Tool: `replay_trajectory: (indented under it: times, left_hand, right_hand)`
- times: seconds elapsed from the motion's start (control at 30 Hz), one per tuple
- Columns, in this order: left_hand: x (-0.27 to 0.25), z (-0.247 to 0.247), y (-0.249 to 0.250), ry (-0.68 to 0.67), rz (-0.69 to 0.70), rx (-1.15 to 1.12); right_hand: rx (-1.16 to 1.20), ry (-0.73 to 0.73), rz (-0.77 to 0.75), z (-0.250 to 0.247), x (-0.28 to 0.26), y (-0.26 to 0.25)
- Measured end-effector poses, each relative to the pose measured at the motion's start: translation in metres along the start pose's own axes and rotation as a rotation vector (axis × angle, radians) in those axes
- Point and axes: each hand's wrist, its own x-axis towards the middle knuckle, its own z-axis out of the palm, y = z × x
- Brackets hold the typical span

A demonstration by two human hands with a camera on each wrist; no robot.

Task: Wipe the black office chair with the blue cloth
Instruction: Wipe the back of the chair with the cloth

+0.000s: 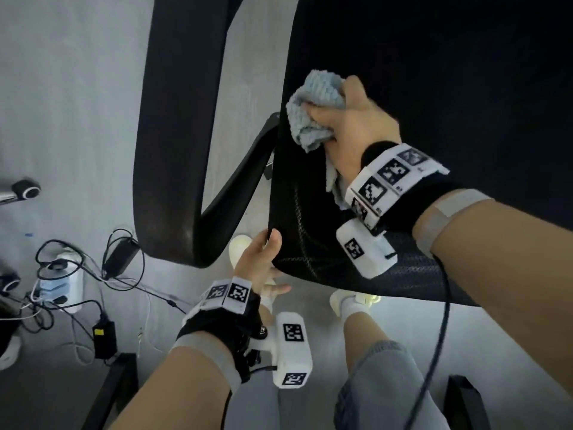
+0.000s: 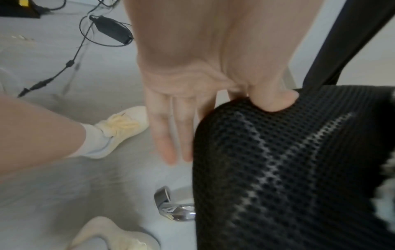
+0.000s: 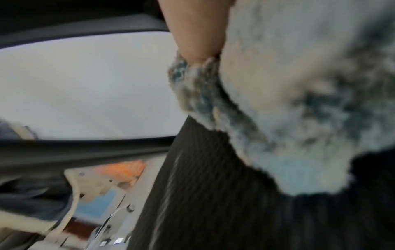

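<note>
The black office chair [image 1: 434,72] fills the upper right of the head view, its mesh seat [image 2: 288,169] seen from above. My right hand [image 1: 338,119] grips the bunched blue cloth [image 1: 316,97] and holds it against the seat's left edge; in the right wrist view the cloth [image 3: 278,101] lies on the mesh [image 3: 213,203]. My left hand [image 1: 266,259] holds the seat's near left corner. Its thumb [image 2: 275,101] presses on top of the mesh, while the other fingers [image 2: 171,135] reach straight down beside and under the edge.
The chair's black armrest [image 1: 176,135] loops to the left of the seat. On the grey floor at left lie a power strip [image 1: 62,283], adapters [image 1: 104,338] and tangled cables. My shoes [image 1: 356,301] stand under the seat, near a chrome base leg [image 2: 173,209].
</note>
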Motion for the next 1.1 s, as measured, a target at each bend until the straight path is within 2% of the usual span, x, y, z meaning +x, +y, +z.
replay_trajectory:
  times: [0.07, 0.17, 0.2, 0.23, 0.27, 0.37, 0.4, 0.43, 0.5, 0.57, 0.6, 0.63, 0.7, 0.77, 0.83, 0.87, 0.93, 1.07, 1.1]
  left_hand:
    - [0.004, 0.004, -0.001, 0.027, 0.005, -0.079]
    - [0.005, 0.013, -0.003, 0.080, 0.029, -0.190]
    - [0.004, 0.015, -0.006, 0.087, 0.052, -0.227]
    - [0.003, 0.015, -0.009, 0.087, 0.076, -0.270]
    - [0.002, 0.015, -0.012, 0.085, 0.094, -0.312]
    - [-0.003, 0.009, -0.023, 0.064, 0.108, -0.442]
    - [-0.003, 0.007, -0.025, 0.062, 0.117, -0.464]
    - [-0.002, 0.005, -0.025, 0.059, 0.134, -0.463]
    - [0.002, 0.004, -0.018, 0.064, 0.166, -0.413]
    - [0.003, 0.005, -0.009, 0.085, 0.157, -0.330]
    - [0.003, 0.006, -0.007, 0.088, 0.158, -0.298]
    - [0.003, 0.005, -0.007, 0.091, 0.163, -0.277]
    - [0.003, 0.004, -0.008, 0.079, 0.173, -0.280]
    - [0.003, 0.000, -0.007, 0.072, 0.184, -0.313]
    - [0.006, -0.004, -0.004, 0.072, 0.199, -0.333]
    - [0.006, -0.005, -0.002, 0.067, 0.212, -0.344]
    - [0.005, -0.006, -0.001, 0.054, 0.230, -0.388]
    - [-0.002, -0.011, -0.008, 0.010, 0.099, -0.484]
    - [-0.003, -0.012, -0.010, -0.003, 0.066, -0.471]
  right_hand:
    - [-0.034, -0.126, -0.038, 0.015, -0.028, -0.005]
    - [-0.432, -0.457, -0.400, 0.032, -0.074, -0.007]
    - [-0.461, -0.492, -0.471, 0.032, -0.077, -0.005]
    - [-0.461, -0.459, -0.473, 0.027, -0.072, -0.003]
    - [-0.400, -0.403, -0.402, 0.020, -0.064, -0.004]
    - [-0.091, -0.112, -0.083, 0.007, -0.033, 0.000]
    - [-0.068, -0.032, -0.033, 0.008, -0.030, 0.003]
    - [-0.055, -0.021, 0.008, 0.010, -0.035, 0.001]
    - [-0.177, -0.169, -0.059, 0.022, -0.059, -0.004]
    - [-0.296, -0.388, -0.216, 0.035, -0.093, -0.008]
    - [-0.306, -0.460, -0.270, 0.040, -0.105, -0.007]
    - [-0.318, -0.472, -0.369, 0.045, -0.108, -0.003]
    - [-0.383, -0.393, -0.497, 0.044, -0.095, 0.002]
    - [-0.383, -0.237, -0.375, 0.030, -0.067, 0.008]
    - [-0.345, 0.002, -0.245, 0.020, -0.052, 0.012]
    - [-0.309, 0.019, -0.212, 0.024, -0.050, 0.013]
    - [-0.302, -0.069, -0.209, 0.037, -0.061, 0.009]
    - [-0.421, -0.431, -0.500, 0.066, -0.113, -0.014]
    - [-0.447, -0.452, -0.549, 0.067, -0.117, -0.011]
